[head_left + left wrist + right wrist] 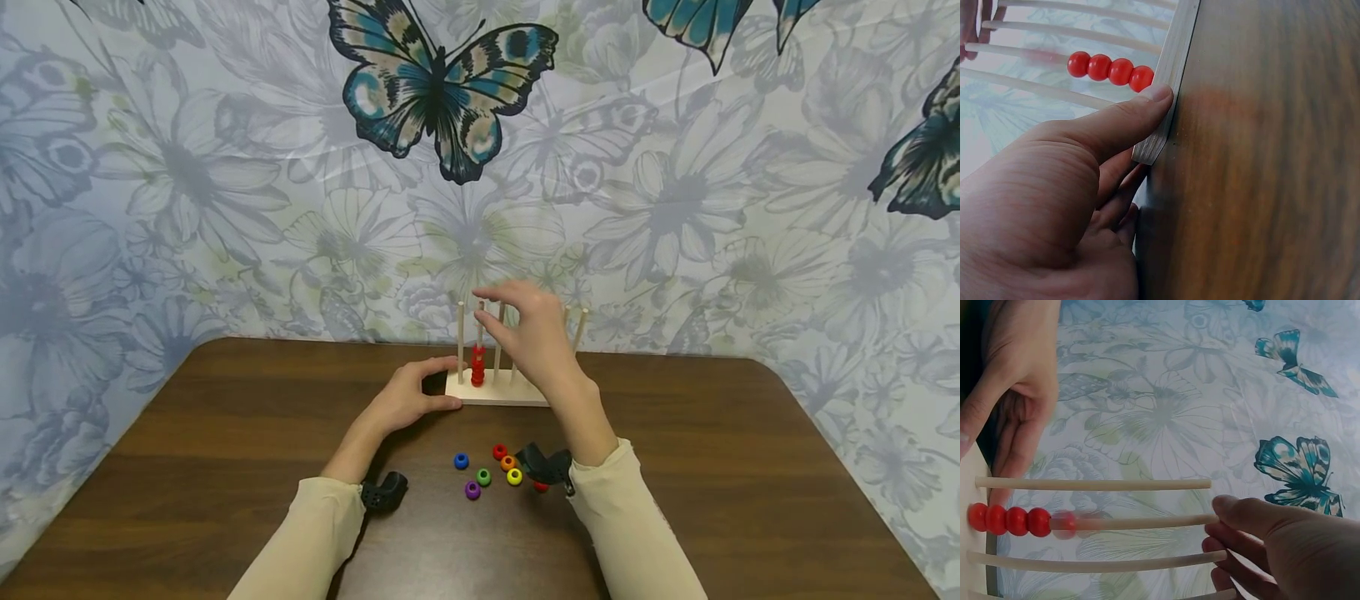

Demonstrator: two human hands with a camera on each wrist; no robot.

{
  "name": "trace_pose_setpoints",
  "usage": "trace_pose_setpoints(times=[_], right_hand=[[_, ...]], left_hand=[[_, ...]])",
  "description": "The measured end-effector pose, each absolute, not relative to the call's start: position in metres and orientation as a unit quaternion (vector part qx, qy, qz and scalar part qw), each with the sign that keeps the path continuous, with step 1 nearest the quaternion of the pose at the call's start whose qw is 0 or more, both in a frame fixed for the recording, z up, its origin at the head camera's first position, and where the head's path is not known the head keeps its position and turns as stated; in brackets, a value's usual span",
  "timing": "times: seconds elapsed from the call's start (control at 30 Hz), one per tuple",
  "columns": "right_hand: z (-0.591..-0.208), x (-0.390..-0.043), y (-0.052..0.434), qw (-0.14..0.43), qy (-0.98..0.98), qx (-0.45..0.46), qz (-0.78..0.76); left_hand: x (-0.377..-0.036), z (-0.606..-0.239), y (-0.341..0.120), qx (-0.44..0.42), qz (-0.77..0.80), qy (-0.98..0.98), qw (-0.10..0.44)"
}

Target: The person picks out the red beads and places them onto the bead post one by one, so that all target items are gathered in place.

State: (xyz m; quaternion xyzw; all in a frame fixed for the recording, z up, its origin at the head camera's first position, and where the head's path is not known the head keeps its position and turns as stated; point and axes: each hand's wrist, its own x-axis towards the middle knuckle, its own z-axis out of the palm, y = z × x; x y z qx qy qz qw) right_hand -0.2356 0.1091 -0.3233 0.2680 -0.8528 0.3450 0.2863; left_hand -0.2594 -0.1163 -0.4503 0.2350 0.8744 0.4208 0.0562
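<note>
A pale wooden peg stand (pixel 498 393) with several upright pegs is on the table. My left hand (pixel 401 400) grips its left end, thumb (pixel 1147 100) along the front edge and fingers behind. Several red beads (pixel 1017 521) are stacked at the bottom of the second peg (pixel 1147 523) from the left. Above them a blurred red bead (pixel 1065 525) is on the same peg, apart from any hand. My right hand (pixel 536 333) is at the top of that peg, thumb and index finger parted around its tip with nothing pinched. It hides some pegs to the right in the head view.
In front of the stand lie several loose beads, among them a blue bead (pixel 461 461), a purple bead (pixel 472 490), a green bead (pixel 483 477) and a yellow bead (pixel 513 477). One red bead (pixel 541 487) is partly covered by the right wrist camera (pixel 546 465). A butterfly-patterned wall covering (pixel 247 208) rises behind the table.
</note>
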Motion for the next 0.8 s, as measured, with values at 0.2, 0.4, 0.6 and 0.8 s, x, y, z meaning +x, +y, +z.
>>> trace_pose_setpoints(times=[0.2, 0.4, 0.6, 0.8], right_hand=[[-0.322, -0.230, 0.120, 0.317, -0.803, 0.301, 0.405], [-0.323, -0.220, 0.134, 0.304, -0.799, 0.312, 0.415], [-0.329, -0.209, 0.152, 0.267, -0.809, 0.305, 0.427], [-0.342, -0.204, 0.169, 0.206, -0.832, 0.296, 0.422]], left_hand=[[-0.259, -0.450, -0.117, 0.238, 0.419, 0.874, 0.057], [-0.261, -0.449, -0.116, 0.234, 0.421, 0.875, 0.054], [-0.263, -0.450, -0.115, 0.235, 0.415, 0.877, 0.051], [-0.263, -0.449, -0.116, 0.233, 0.416, 0.877, 0.054]])
